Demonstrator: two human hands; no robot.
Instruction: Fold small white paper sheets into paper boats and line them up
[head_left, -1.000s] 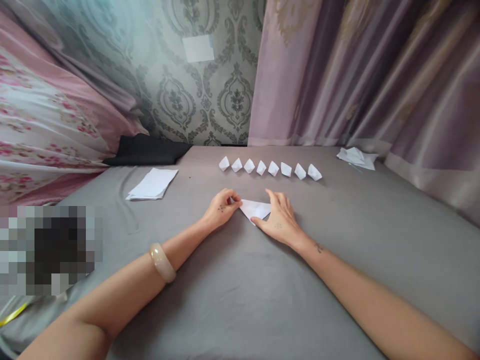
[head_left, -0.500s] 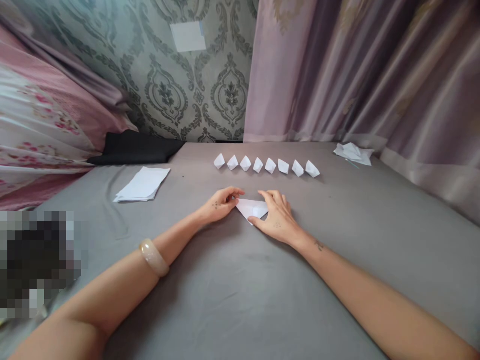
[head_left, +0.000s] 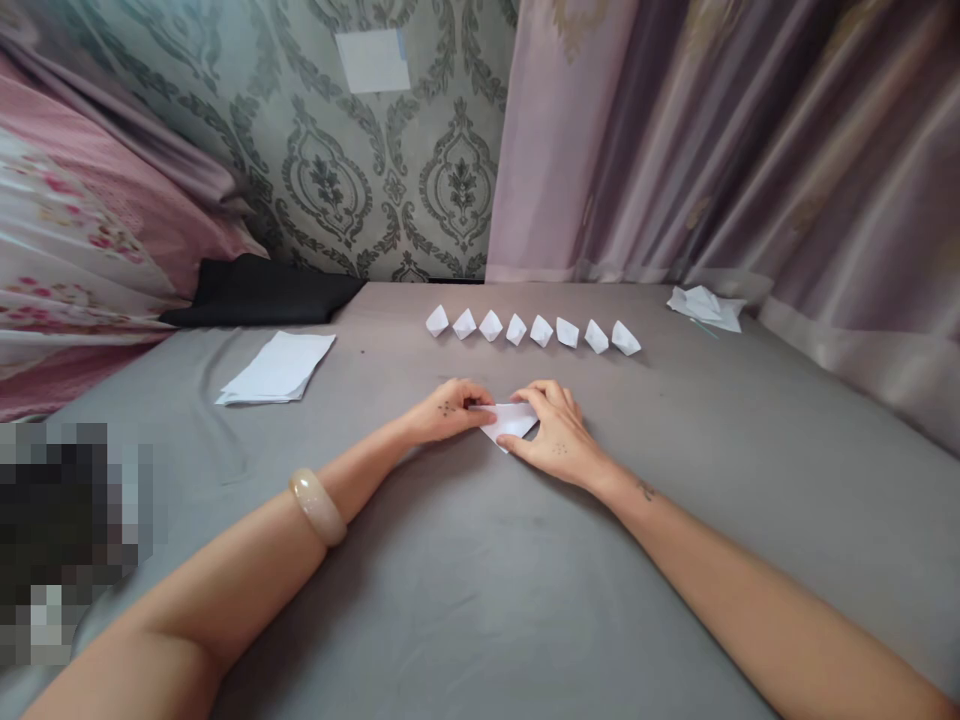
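Note:
A small white folded paper (head_left: 511, 420) lies on the grey sheet (head_left: 480, 580) between my hands. My left hand (head_left: 444, 410) pinches its left part with curled fingers; a pale bangle sits on that forearm. My right hand (head_left: 555, 430) presses on the paper's right side, fingers curled over its upper edge. Most of the paper is covered by my fingers. Beyond it stands a row of several small white folded paper pieces (head_left: 532, 331).
A stack of flat white sheets (head_left: 277, 368) lies at the left. A black cloth (head_left: 262, 292) sits at the back left. Crumpled white paper (head_left: 705, 306) rests at the back right by the curtain. A pixelated patch covers the lower left.
My hands have drawn closer together over the paper, and less of it shows now. My left fingers slid right along its upper edge. The camera shifted slightly.

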